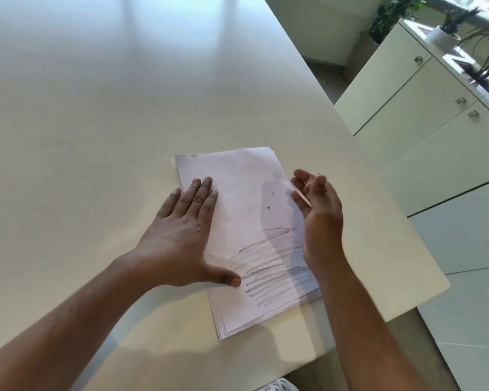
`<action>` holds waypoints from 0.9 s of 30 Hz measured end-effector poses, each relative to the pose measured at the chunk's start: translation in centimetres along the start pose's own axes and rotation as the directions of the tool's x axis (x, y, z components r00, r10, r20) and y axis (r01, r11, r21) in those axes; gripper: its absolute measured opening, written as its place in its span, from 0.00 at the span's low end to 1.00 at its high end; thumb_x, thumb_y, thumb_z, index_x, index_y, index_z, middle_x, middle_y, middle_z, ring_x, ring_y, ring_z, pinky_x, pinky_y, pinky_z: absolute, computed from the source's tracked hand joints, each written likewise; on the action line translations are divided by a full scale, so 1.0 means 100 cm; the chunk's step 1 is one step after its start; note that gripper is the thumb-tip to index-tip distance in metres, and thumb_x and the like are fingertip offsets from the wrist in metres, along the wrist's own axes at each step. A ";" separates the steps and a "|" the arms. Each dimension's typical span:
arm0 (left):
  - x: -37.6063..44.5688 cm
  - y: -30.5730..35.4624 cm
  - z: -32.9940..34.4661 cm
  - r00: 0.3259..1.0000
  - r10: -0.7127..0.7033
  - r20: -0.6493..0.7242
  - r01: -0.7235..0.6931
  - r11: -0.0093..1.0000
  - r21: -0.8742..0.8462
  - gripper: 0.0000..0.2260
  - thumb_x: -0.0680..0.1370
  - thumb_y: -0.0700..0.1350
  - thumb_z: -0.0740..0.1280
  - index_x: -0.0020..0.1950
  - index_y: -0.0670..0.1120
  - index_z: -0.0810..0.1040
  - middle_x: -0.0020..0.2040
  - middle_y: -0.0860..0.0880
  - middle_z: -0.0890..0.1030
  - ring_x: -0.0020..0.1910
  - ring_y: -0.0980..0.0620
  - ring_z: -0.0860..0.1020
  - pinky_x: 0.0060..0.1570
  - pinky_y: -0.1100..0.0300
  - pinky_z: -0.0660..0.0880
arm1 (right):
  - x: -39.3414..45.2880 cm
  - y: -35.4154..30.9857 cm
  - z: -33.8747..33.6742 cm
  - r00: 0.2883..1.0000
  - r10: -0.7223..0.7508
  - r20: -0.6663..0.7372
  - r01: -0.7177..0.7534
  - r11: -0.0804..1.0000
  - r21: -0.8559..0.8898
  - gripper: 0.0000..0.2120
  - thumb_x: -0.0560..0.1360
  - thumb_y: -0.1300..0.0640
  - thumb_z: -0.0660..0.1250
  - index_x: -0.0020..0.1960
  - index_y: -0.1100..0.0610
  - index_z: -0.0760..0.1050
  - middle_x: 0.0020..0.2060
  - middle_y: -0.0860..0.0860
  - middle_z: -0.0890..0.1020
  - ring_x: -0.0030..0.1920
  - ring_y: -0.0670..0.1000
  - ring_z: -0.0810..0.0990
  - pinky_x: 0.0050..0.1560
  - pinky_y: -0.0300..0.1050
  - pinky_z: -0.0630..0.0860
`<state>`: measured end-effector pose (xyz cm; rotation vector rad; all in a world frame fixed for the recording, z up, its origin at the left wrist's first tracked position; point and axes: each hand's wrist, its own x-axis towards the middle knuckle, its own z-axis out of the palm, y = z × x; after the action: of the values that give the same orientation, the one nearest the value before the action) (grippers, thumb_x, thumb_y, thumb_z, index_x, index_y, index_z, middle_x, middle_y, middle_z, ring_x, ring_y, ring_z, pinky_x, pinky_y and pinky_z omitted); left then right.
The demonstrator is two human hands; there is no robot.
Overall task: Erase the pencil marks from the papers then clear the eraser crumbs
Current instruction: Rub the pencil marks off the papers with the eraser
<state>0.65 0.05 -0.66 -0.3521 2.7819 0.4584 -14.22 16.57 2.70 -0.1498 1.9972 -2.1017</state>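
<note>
Head view looks down on a pale bench (96, 108) with a stack of papers (237, 176) lying just right of centre, tilted a little so its top leans toward the upper left of the frame. Grey pencil marks (266, 272) — loose back-and-forth scribbles — cover the lower half of the top sheet, and a couple of dark eraser crumbs (268, 206) sit on the cleaner upper half.

Left hand (187, 230) lies flat with fingers straight, pressing the left edge of the stack; its little finger reaches onto the bench and its thumb rests beside the scribbles. Right hand (319, 210) hangs edge-on over the right side of the papers, fingers loosely curled and relaxed — whether anything small sits between them I cannot tell; it casts a shadow on the sheet.

At the right of the frame stands a white cabinet (407, 114) with potted plants (446, 29) on top.
</note>
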 end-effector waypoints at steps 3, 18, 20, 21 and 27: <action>0.000 0.000 0.000 1.000 0.000 0.005 0.000 1.000 -0.002 0.72 0.55 0.90 0.49 0.80 0.45 0.24 0.78 0.49 0.19 0.76 0.53 0.19 0.80 0.49 0.30 | -0.032 0.009 0.015 0.928 0.128 0.351 -0.179 0.977 0.117 0.16 0.82 0.45 0.62 0.46 0.56 0.79 0.61 0.61 0.84 0.62 0.60 0.83 0.66 0.59 0.78; -0.001 0.001 -0.001 1.000 -0.004 0.003 0.004 1.000 -0.011 0.72 0.55 0.90 0.50 0.81 0.46 0.24 0.78 0.50 0.19 0.76 0.53 0.20 0.80 0.50 0.30 | -0.015 0.015 0.023 0.839 0.287 0.462 -0.404 0.898 0.174 0.16 0.81 0.47 0.60 0.48 0.60 0.73 0.66 0.67 0.78 0.66 0.62 0.80 0.67 0.63 0.75; -0.001 0.001 -0.002 1.000 -0.005 0.002 0.005 1.000 -0.019 0.72 0.55 0.90 0.49 0.81 0.46 0.25 0.78 0.50 0.19 0.76 0.53 0.20 0.81 0.49 0.31 | 0.006 0.014 0.023 0.888 0.305 0.344 -0.393 0.892 0.224 0.13 0.83 0.50 0.59 0.47 0.59 0.71 0.65 0.68 0.77 0.67 0.63 0.79 0.69 0.61 0.76; -0.001 0.001 -0.002 1.000 -0.005 0.001 0.005 1.000 -0.020 0.72 0.55 0.90 0.49 0.81 0.46 0.25 0.78 0.50 0.20 0.76 0.54 0.20 0.81 0.49 0.31 | 0.018 0.009 0.021 0.928 0.279 0.246 -0.336 0.913 0.232 0.12 0.85 0.53 0.58 0.47 0.58 0.72 0.64 0.66 0.78 0.66 0.62 0.80 0.69 0.59 0.76; -0.001 0.000 -0.001 1.000 -0.006 0.002 0.006 1.000 -0.009 0.71 0.57 0.90 0.51 0.80 0.46 0.23 0.77 0.50 0.19 0.76 0.53 0.20 0.81 0.49 0.31 | 0.032 0.009 0.007 0.942 0.198 0.271 -0.264 0.936 0.233 0.11 0.84 0.52 0.58 0.47 0.58 0.72 0.62 0.63 0.81 0.63 0.60 0.81 0.68 0.56 0.78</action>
<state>0.70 0.03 -0.55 -0.3623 2.7768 0.4696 -17.07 15.09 1.56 -0.1102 1.4973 -2.0599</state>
